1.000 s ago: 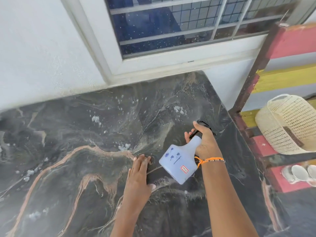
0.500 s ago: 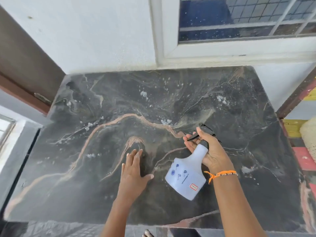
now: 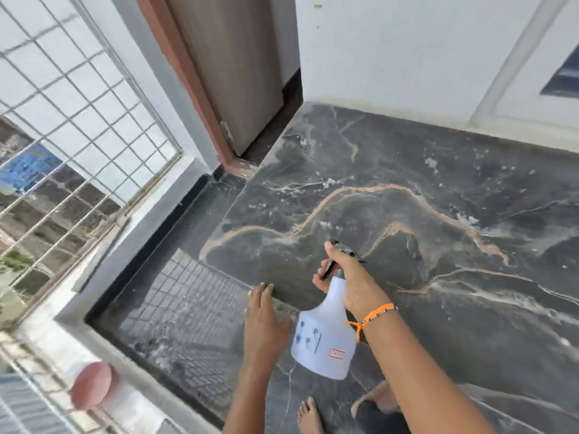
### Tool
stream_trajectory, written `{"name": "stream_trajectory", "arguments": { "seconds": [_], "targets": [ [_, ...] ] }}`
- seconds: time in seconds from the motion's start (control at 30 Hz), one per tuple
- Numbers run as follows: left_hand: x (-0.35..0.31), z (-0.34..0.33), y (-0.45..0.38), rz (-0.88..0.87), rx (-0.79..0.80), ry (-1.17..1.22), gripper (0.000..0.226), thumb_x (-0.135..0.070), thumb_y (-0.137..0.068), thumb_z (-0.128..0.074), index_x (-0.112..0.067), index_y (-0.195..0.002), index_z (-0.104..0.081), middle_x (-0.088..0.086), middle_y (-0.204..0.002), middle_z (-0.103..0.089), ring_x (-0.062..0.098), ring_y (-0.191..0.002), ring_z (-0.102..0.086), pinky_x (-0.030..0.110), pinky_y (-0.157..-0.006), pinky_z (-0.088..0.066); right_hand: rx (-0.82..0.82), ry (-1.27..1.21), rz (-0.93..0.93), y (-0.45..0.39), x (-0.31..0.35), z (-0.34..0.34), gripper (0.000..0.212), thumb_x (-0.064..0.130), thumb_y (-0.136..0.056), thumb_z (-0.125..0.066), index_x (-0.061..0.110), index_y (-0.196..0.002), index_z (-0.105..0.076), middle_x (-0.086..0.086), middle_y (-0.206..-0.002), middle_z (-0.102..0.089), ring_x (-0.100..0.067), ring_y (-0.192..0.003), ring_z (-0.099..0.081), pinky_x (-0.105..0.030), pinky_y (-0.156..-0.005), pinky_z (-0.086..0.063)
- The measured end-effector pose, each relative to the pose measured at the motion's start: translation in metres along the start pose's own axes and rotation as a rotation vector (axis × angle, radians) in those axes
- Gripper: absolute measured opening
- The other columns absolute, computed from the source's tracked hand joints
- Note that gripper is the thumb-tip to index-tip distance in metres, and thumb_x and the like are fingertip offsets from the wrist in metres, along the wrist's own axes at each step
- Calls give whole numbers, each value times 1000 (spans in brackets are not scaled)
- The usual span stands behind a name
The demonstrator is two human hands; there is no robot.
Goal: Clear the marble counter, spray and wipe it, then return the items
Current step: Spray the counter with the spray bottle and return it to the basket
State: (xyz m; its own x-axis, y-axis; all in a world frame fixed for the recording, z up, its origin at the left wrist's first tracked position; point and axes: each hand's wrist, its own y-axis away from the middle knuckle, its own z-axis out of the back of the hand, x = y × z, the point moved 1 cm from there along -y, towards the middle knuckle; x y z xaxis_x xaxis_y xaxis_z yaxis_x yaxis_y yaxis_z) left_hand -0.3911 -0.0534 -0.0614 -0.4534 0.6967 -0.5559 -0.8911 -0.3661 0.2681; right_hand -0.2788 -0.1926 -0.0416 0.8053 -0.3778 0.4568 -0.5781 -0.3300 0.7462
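Note:
The dark marble counter (image 3: 423, 189), veined with tan and white, fills the right half of the head view and carries small white foam spots. My right hand (image 3: 347, 277) grips the neck and black trigger of a white spray bottle (image 3: 324, 336), which is tilted with its base toward me and its nozzle toward the counter. My left hand (image 3: 264, 317) lies flat, fingers together, at the counter's near left edge, holding nothing. An orange thread is tied round my right wrist.
Left of the counter lies a dark floor (image 3: 175, 308) bounded by a low ledge and a white metal grille (image 3: 62, 126). A brown door (image 3: 225, 73) stands at the back left, a white wall behind. My bare feet (image 3: 308, 415) show below. A reddish round object (image 3: 91, 385) sits bottom left.
The view has swung left, past the window to the door and grille. My left hand has slid to the counter's left edge; my right hand with the bottle followed it leftward.

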Motion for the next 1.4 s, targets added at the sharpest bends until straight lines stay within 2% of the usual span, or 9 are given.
{"name": "stream_trajectory", "arguments": {
  "seconds": [0.17, 0.33, 0.53, 0.8, 0.9, 1.03, 1.2, 1.27, 1.4],
  "targets": [
    [3, -9, 2, -113, 19, 61, 62, -10, -85, -61, -11, -140, -34, 5, -155, -18, 23, -146, -3, 40, -118, -16, -113, -36, 13, 5, -3, 5, 35, 31, -78, -72, 9, -59, -54, 0, -44, -51, -12, -38, -50, -23, -43, -51],
    [-26, -32, 2, -379, 136, -1, 59, -10, -84, -60, -19, -139, -39, -4, -153, -25, 17, -146, -2, 35, -119, -2, -63, -71, 152, 42, 1, 52, 19, 22, -64, -73, 6, -66, -64, -10, -63, -64, -23, -65, -70, -31, -55, -57],
    [-70, -74, 30, -660, 267, -58, 51, -8, -86, -54, -19, -135, -45, -6, -148, -36, 15, -146, -11, 30, -117, 1, -258, -277, 274, 93, -8, 130, 23, 15, -84, -62, 2, -65, -64, -13, -64, -64, -26, -72, -69, -33, -58, -59],
    [-80, -99, 46, -630, 199, -149, 46, -11, -87, -59, -20, -130, -47, -10, -140, -42, 13, -143, -20, 27, -117, -9, -487, -289, 222, 117, -14, 177, 33, 27, -80, -70, 9, -56, -56, -2, -43, -53, -13, -34, -49, -16, -38, -44],
    [-96, -104, 51, -585, 174, -218, 44, -8, -84, -61, -19, -125, -48, -6, -128, -44, 20, -138, -29, 33, -117, -12, -410, -328, 195, 124, -11, 187, 35, 27, -79, -70, 8, -51, -59, -4, -46, -54, -14, -38, -52, -19, -40, -47],
    [-130, -128, 72, -660, 248, -251, 58, -16, -84, -63, -20, -136, -37, -5, -138, -35, 20, -143, -17, 40, -117, -8, -323, -377, 222, 150, -6, 212, 22, 15, -84, -65, 3, -66, -64, -10, -60, -63, -23, -59, -65, -31, -53, -58],
    [-186, -179, 118, -796, 403, -193, 61, -17, -86, -60, -19, -140, -31, -4, -145, -32, 18, -145, -11, 37, -118, -8, -388, -485, 291, 196, -1, 286, 15, 8, -87, -59, 1, -73, -60, -15, -72, -61, -33, -84, -62, -44, -66, -57],
    [-208, -200, 135, -845, 461, -202, 62, -16, -87, -59, -20, -141, -29, -4, -149, -29, 17, -146, -8, 36, -118, -5, -409, -526, 314, 212, 3, 316, 17, 11, -87, -60, 1, -72, -58, -15, -73, -59, -32, -84, -62, -45, -76, -53],
    [-244, -234, 160, -837, 512, -224, 67, -4, -85, -55, -21, -144, -27, -5, -153, -23, 18, -146, -5, 36, -118, -6, -462, -518, 312, 228, 16, 357, 25, 21, -84, -67, 6, -66, -57, -6, -58, -57, -19, -60, -59, -35, -66, -53]
  ]
}}
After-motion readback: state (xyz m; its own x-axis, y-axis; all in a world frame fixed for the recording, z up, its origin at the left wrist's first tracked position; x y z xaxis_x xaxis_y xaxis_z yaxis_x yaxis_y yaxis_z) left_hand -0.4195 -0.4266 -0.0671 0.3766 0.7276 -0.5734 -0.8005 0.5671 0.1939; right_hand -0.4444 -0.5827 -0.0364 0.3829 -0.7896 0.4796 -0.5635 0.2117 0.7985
